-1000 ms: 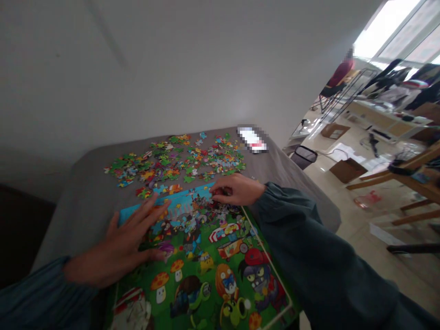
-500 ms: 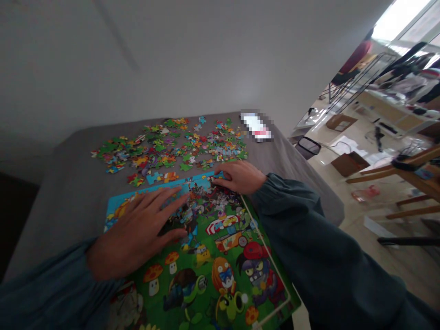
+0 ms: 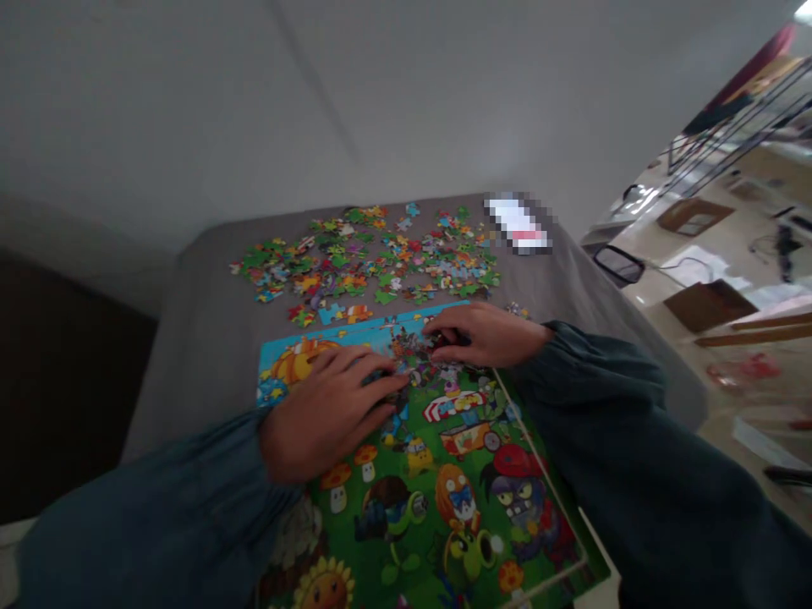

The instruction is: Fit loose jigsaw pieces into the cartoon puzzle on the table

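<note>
A jigsaw board [image 3: 406, 507] with cartoon plants and zombies lies in front of me on a grey cloth. Loose puzzle pieces [image 3: 412, 345] are heaped on its upper part, between my hands. My left hand [image 3: 333, 410] rests over the board's left side, fingers stretched toward the heap, with nothing seen in them. At the upper right of the board, my right hand [image 3: 485, 334] has its fingers curled down with the thumb beneath, closed around dark puzzle pieces; the fingertips partly hide them.
More puzzle pieces [image 3: 355, 262] are spread across the cloth beyond the board. A phone [image 3: 517, 224], blurred out, lies at the back right. The grey-covered table [image 3: 190, 338] meets a pale wall [image 3: 412, 101]. On the floor to the right stand cardboard boxes [image 3: 707, 313].
The view has swung left, so everything sits further right. My right hand has drawn in from the board's top edge onto the heap. My left fingers have come closer together and nearer the pieces.
</note>
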`<control>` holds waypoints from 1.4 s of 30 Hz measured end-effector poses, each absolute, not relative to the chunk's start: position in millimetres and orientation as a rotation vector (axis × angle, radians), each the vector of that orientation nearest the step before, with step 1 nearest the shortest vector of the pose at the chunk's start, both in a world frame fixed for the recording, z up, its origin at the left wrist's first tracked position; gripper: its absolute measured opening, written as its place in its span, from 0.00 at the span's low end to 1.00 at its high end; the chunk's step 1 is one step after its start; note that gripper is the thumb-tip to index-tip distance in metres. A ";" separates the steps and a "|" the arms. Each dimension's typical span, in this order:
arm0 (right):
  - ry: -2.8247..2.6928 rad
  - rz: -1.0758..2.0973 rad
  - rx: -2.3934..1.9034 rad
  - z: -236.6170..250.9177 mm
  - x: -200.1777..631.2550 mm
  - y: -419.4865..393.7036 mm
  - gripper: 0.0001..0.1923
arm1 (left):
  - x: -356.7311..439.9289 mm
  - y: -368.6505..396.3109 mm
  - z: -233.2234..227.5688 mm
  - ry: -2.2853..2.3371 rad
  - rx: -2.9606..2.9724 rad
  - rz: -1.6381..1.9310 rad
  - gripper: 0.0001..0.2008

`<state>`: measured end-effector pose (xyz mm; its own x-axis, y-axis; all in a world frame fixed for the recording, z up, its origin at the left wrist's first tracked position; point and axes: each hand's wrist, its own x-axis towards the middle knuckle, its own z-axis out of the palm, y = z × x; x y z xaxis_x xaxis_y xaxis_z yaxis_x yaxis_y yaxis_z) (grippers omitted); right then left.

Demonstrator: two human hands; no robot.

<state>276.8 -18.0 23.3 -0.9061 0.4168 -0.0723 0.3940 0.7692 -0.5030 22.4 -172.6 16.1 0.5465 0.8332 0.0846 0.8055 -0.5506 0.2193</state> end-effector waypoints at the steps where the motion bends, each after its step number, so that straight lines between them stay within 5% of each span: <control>1: -2.902 0.817 -0.668 22.4 277.5 -18.5 0.20 | 24.6 -173.0 18.2 1.399 2.604 0.236 0.14; 10: -2.793 0.756 -0.634 9.2 281.2 -14.3 0.20 | 27.1 -175.4 28.3 1.439 2.553 0.277 0.21; 26: -2.791 0.820 -0.729 17.3 275.5 -19.2 0.22 | 19.5 -168.0 27.7 1.624 2.405 0.106 0.18; 42: -2.807 0.854 -0.595 21.9 270.8 -16.7 0.08 | -21.3 -159.0 11.1 1.796 2.455 0.343 0.23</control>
<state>270.8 -16.7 21.9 -0.9105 0.4128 0.0252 0.3288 0.7594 -0.5614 -21.3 -159.0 11.1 0.2875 0.9486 0.1319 0.9305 -0.3093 0.1960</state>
